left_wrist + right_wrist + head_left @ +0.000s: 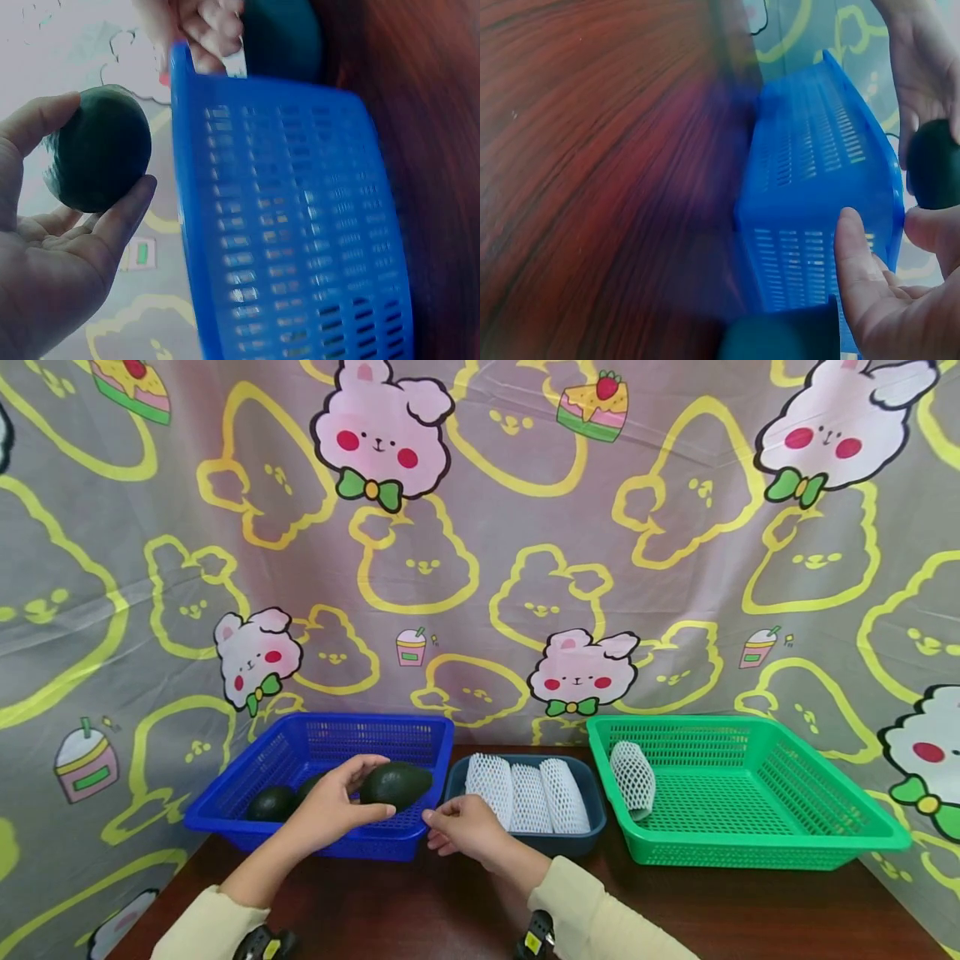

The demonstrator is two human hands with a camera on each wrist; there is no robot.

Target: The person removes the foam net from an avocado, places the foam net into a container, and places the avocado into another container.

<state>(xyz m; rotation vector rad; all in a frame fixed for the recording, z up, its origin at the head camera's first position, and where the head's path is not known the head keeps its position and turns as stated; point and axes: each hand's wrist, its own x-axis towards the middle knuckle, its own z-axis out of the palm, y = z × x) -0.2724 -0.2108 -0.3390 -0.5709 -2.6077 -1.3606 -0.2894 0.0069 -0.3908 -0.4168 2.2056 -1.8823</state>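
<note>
My left hand (337,802) grips a dark green avocado (395,785) between thumb and fingers, above the right side of the blue basket (262,835). In the left wrist view the avocado (101,150) is raised past the basket's rim. Inside that basket lie more avocados (272,803), partly hidden behind the left hand. My right hand (472,831) is just right of the held avocado, near the blue basket's corner. Its fingers are loosely bent with nothing between them; the right wrist view shows its thumb and fingers (859,255) apart.
A dark blue-grey tray (597,827) stands between the baskets, holding white foam net sleeves (528,797). On the right is a green basket (750,842); a net-covered item (632,777) leans at its left wall. A patterned curtain (480,568) hangs behind the brown table (420,910).
</note>
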